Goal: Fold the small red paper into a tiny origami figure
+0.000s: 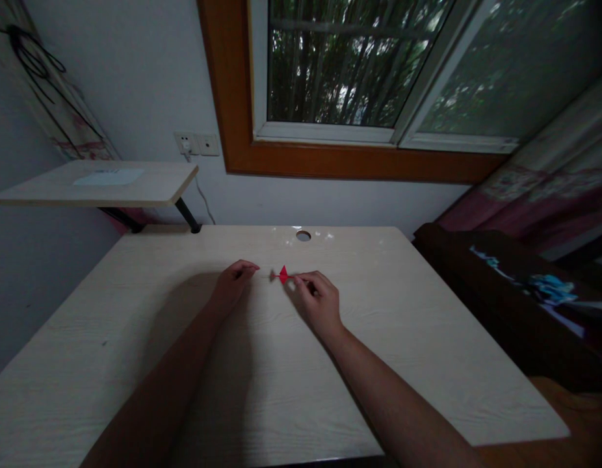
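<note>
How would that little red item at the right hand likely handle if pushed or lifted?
The red item is probably light: it looks tiny beside the right hand. Its thin stem might bend. Its angular outline suggests it may slide rather than roll.

A pale shelf (159,186) is standing on black legs (188,216) at the worktop's (408,305) far left corner, a sheet (110,177) lying on top. Behind it, a white cable (202,195) is hanging from a wall socket (186,143). Trees (320,78) are showing through a window framed in orange-brown wood (330,160). A curtain (539,195) is hanging at right, and a bluish bundle (552,288) is resting on dark furniture (457,263). Black cord (30,52) is dangling in coils at upper left.
</note>
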The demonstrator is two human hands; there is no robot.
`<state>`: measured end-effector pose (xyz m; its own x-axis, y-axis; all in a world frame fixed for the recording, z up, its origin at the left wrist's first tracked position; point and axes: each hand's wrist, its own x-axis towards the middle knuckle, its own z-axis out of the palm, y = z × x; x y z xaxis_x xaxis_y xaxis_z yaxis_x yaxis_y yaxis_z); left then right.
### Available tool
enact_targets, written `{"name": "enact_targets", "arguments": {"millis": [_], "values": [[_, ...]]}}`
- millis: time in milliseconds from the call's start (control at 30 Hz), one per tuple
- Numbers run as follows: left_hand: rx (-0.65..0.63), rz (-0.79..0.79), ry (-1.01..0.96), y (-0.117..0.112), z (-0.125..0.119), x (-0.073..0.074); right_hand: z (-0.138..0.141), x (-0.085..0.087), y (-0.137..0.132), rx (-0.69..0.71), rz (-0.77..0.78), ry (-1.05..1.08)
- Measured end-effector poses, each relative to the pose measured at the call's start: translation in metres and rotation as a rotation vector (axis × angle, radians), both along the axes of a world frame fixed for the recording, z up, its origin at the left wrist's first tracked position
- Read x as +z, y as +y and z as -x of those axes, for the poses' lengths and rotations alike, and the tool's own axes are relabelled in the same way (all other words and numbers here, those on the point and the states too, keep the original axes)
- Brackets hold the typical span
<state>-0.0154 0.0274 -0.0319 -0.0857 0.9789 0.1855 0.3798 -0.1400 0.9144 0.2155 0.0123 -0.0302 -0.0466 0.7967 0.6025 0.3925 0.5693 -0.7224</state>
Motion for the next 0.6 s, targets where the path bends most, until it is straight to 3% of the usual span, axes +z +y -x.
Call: {"name": "enact_targets", "arguments": {"millis": [200,433,600], "values": [[-0.038,0.001,0.044,-0.002,-0.001,-0.005,-0.001,-0.001,0.001,0.049,0.075,0.04],[-0.203,-0.279,0.196,-0.01,-0.008,-0.002,-0.001,-0.013,0.009,0.254,0.456,0.378],[-0.273,-0.432,0.271,-0.011,-0.009,-0.004,0.0,-0.013,0.008,0.401,0.578,0.476]]}}
